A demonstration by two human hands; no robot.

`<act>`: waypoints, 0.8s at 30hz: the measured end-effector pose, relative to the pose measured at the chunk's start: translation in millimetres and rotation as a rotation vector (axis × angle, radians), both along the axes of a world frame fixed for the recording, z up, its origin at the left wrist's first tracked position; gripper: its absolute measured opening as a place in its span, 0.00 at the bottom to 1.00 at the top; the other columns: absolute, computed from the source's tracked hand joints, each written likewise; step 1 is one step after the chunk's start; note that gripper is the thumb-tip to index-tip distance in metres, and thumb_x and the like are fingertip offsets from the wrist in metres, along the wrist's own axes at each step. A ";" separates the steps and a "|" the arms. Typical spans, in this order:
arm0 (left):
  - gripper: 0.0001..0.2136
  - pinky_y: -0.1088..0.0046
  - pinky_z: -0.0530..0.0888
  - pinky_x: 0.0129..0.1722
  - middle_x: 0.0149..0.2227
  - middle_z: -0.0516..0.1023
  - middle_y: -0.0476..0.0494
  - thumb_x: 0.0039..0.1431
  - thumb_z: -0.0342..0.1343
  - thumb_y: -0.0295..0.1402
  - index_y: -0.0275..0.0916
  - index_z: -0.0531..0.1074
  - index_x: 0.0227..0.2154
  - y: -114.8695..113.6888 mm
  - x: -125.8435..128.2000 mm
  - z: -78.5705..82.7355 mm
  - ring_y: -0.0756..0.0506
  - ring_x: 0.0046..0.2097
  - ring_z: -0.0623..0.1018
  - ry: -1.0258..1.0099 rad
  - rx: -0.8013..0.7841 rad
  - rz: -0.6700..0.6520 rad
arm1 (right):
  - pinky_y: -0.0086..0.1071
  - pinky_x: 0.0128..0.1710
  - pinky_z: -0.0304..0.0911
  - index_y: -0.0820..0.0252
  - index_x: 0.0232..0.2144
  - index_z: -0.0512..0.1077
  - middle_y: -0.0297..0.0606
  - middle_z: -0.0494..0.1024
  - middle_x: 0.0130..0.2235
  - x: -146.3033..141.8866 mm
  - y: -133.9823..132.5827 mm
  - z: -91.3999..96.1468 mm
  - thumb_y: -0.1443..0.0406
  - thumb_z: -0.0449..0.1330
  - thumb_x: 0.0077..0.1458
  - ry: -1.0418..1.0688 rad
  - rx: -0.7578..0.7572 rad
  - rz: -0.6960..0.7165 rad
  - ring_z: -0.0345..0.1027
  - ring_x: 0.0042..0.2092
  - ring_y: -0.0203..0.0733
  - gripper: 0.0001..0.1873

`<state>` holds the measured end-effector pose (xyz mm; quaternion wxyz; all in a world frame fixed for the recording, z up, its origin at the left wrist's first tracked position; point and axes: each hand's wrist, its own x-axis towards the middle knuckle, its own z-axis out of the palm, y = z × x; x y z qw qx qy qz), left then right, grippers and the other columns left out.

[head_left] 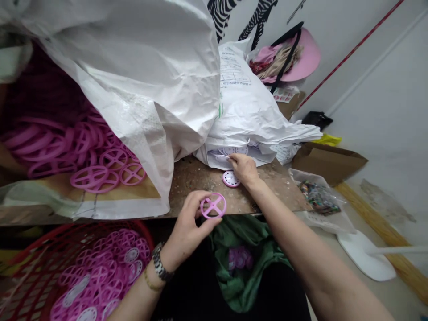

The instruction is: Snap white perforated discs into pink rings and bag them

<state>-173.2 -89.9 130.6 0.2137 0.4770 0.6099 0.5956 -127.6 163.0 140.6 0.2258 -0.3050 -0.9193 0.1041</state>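
My left hand [191, 225] pinches a pink plastic ring with cross spokes [213, 206] by its edge, just in front of the table edge. At the mouth of a white sack [247, 102], my right hand [244, 168] has its fingers closed on a white disc [221, 157], only part of which shows. More white discs [234, 150] lie inside that sack's opening. On the table just below my right fingers rests a pink ring with a white, black-marked disc in it [231, 179].
Left on the brown table [187, 187], a large white sack [140, 80] spills pink spoked rings [90, 177]. Below stands a red basket [143, 234] of pink rings, some with white discs. Green cloth [240, 294] covers my lap. A clear bag [321, 196] and a cardboard box [329, 162] are at right.
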 end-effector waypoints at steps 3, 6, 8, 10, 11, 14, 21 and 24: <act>0.23 0.60 0.71 0.55 0.53 0.66 0.39 0.56 0.60 0.32 0.44 0.62 0.54 10.2 -5.5 -6.6 0.41 0.55 0.71 0.049 0.021 0.106 | 0.33 0.39 0.60 0.58 0.34 0.78 0.41 0.81 0.38 5.9 -1.2 7.2 0.64 0.57 0.56 0.178 -0.124 -0.014 0.73 0.40 0.46 0.09; 0.28 0.58 0.68 0.57 0.55 0.65 0.39 0.56 0.60 0.31 0.45 0.58 0.58 15.4 -9.0 -10.5 0.41 0.57 0.70 0.136 0.026 0.186 | 0.33 0.36 0.61 0.59 0.30 0.75 0.37 0.79 0.30 12.7 -8.5 13.3 0.63 0.58 0.53 0.378 -0.349 0.009 0.71 0.34 0.43 0.08; 0.30 0.58 0.68 0.58 0.56 0.65 0.39 0.55 0.61 0.31 0.45 0.56 0.59 17.1 -10.7 -11.9 0.42 0.57 0.70 0.182 0.024 0.222 | 0.31 0.32 0.60 0.59 0.26 0.72 0.33 0.74 0.25 19.0 -17.1 17.0 0.61 0.59 0.49 0.486 -0.565 0.038 0.68 0.29 0.39 0.07; 0.32 0.58 0.68 0.58 0.56 0.65 0.39 0.55 0.60 0.30 0.45 0.53 0.61 18.3 -11.7 -12.7 0.42 0.57 0.69 0.226 0.022 0.239 | 0.29 0.28 0.59 0.59 0.24 0.70 0.30 0.71 0.22 27.3 -28.0 21.3 0.58 0.62 0.46 0.548 -0.804 0.070 0.64 0.25 0.36 0.10; 0.33 0.57 0.68 0.57 0.56 0.65 0.38 0.56 0.60 0.30 0.45 0.53 0.61 18.7 -12.1 -13.0 0.42 0.57 0.69 0.250 0.021 0.243 | 0.28 0.27 0.59 0.59 0.24 0.69 0.30 0.70 0.22 32.0 -34.0 23.6 0.56 0.63 0.44 0.559 -0.927 0.083 0.63 0.25 0.35 0.12; 0.34 0.58 0.69 0.57 0.56 0.64 0.37 0.56 0.59 0.30 0.45 0.50 0.63 20.1 -11.9 -13.5 0.42 0.57 0.69 0.324 0.034 0.245 | 0.27 0.27 0.60 0.60 0.26 0.70 0.31 0.72 0.24 46.9 -52.1 30.0 0.54 0.67 0.38 0.549 -1.223 0.100 0.64 0.26 0.34 0.17; 0.37 0.61 0.70 0.56 0.55 0.66 0.37 0.56 0.60 0.28 0.44 0.47 0.64 21.0 -4.5 -9.2 0.43 0.55 0.70 0.500 0.106 0.208 | 0.25 0.26 0.57 0.60 0.24 0.68 0.31 0.71 0.27 66.2 -88.1 25.2 0.53 0.69 0.38 0.517 -1.285 0.110 0.62 0.28 0.32 0.20; 0.36 0.60 0.68 0.57 0.55 0.65 0.36 0.57 0.59 0.28 0.45 0.47 0.64 19.8 0.4 -6.3 0.43 0.57 0.69 0.527 0.111 0.177 | 0.26 0.26 0.58 0.59 0.25 0.67 0.29 0.70 0.26 68.3 -99.7 19.2 0.52 0.69 0.39 0.502 -1.275 0.116 0.61 0.26 0.32 0.20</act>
